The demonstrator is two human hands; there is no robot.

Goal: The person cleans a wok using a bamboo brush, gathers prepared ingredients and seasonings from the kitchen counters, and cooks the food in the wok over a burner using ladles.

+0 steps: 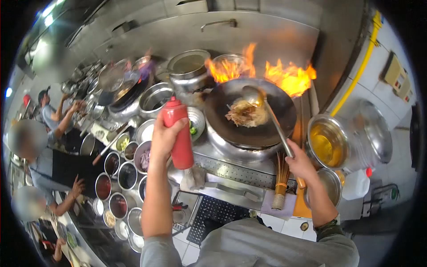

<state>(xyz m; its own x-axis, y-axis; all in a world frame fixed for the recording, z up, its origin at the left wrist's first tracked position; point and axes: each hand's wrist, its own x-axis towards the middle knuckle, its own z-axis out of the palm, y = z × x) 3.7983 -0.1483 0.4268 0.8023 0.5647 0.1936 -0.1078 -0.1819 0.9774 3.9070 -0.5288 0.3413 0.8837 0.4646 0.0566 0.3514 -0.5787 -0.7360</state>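
My left hand (168, 135) is wrapped round a red squeeze bottle (181, 151), held in the air left of the wok with its cap end up. My right hand (302, 164) grips the long handle of a ladle (254, 95). The ladle's bowl rests in or just over the dark wok (222, 129), beside a heap of shredded food (243, 114) whose kind I cannot make out. The wok sits on a round steel burner ring (240, 155). Large flames (291, 78) rise behind its far rim.
A steel pot of yellow oil (327, 144) stands at the right, with a bamboo brush (280, 187) lying left of it. Several steel containers of ingredients (118, 207) crowd the left. Co-workers (58, 169) stand further left near another wok (129, 95). A faucet (218, 23) juts from the back wall.
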